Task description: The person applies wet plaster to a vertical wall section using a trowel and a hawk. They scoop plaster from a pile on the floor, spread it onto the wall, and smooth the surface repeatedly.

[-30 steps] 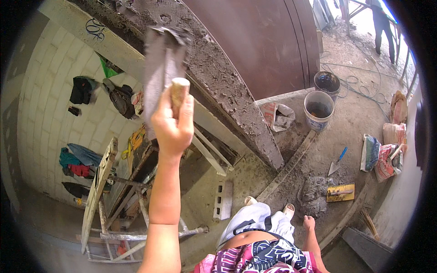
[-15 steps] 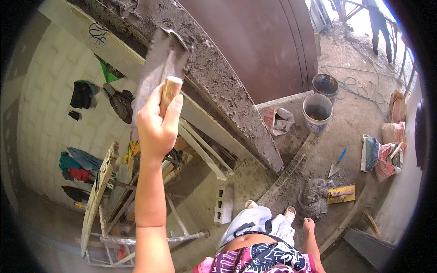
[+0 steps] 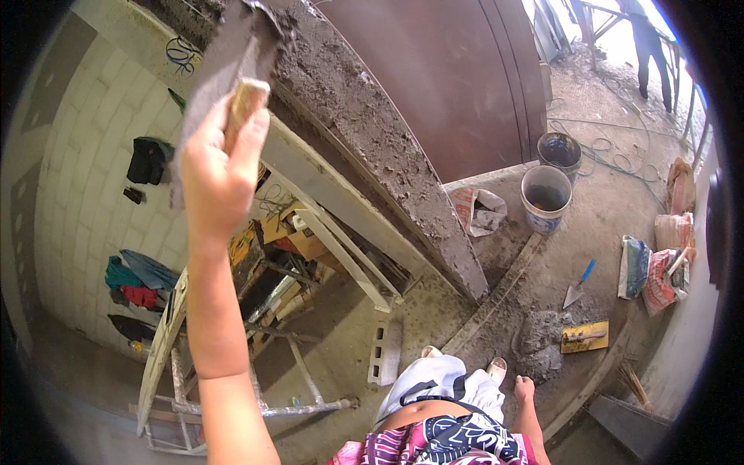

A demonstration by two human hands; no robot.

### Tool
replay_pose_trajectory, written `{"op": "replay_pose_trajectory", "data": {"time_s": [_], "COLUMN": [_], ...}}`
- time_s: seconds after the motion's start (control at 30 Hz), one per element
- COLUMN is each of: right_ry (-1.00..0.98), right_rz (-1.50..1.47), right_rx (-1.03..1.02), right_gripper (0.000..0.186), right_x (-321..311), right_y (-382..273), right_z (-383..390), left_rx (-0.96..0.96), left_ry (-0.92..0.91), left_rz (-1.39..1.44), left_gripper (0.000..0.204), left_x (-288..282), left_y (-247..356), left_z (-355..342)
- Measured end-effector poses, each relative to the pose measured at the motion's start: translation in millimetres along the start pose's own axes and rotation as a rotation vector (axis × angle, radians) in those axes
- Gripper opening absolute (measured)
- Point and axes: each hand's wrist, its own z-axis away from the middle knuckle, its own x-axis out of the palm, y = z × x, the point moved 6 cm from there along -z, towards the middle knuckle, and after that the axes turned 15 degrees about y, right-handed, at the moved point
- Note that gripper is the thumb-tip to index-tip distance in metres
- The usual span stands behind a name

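On the left, clothes (image 3: 139, 296) are hanging against a pale block wall (image 3: 74, 178). The left hand (image 3: 221, 170) is wrapping its fingers and thumb firmly around the wooden handle of a long, mortar-smeared plastering float (image 3: 203, 105). The float is slanting up and away, its far end overlapping the edge of a mortar-coated column (image 3: 372, 139); whether they are touching I cannot tell. A hollow concrete block (image 3: 394, 350) is sitting below. The right hand (image 3: 525, 389) is hanging low, fingers curling inward; how tightly I cannot tell. Just beyond it, a heap of wet mortar (image 3: 539, 341) is lying beside a yellow hand float (image 3: 585, 337). A pale bucket (image 3: 544, 221) is standing farther off, and a blue-handled pointing trowel (image 3: 573, 295) is resting near the heap. Red-and-white bags (image 3: 657, 288) are slumping at the far right.
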Motion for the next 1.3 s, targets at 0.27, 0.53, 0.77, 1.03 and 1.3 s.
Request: {"op": "replay_pose_trajectory", "data": {"time_s": [0.27, 0.53, 0.77, 1.03, 1.3], "right_ry": [0.077, 0.048, 0.011, 0.033, 0.032], "right_rz": [0.072, 0.074, 0.077, 0.001, 0.069], "right_rx": [-0.1, -0.06, 0.003, 0.021, 0.003], "right_gripper": [0.043, 0.044, 0.042, 0.044, 0.044], "right_x": [-10, -15, -19, -10, -15], "right_y": [-3, -4, 8, 13, 8], "right_z": [-6, 11, 10, -3, 12], "left_rx": [0.016, -0.067, -0.009, -0.067, -0.052], "left_ry": [-0.055, -0.117, -0.056, -0.126, -0.314], "left_rz": [-0.003, -0.043, -0.029, -0.032, -0.141], "left_gripper": [0.022, 0.025, 0.023, 0.019, 0.026], "left_x": [2, 3, 7, 7, 9], "left_y": [-2, -12, 12, 2, 24], "left_z": [-20, 23, -23, 1, -74]}}
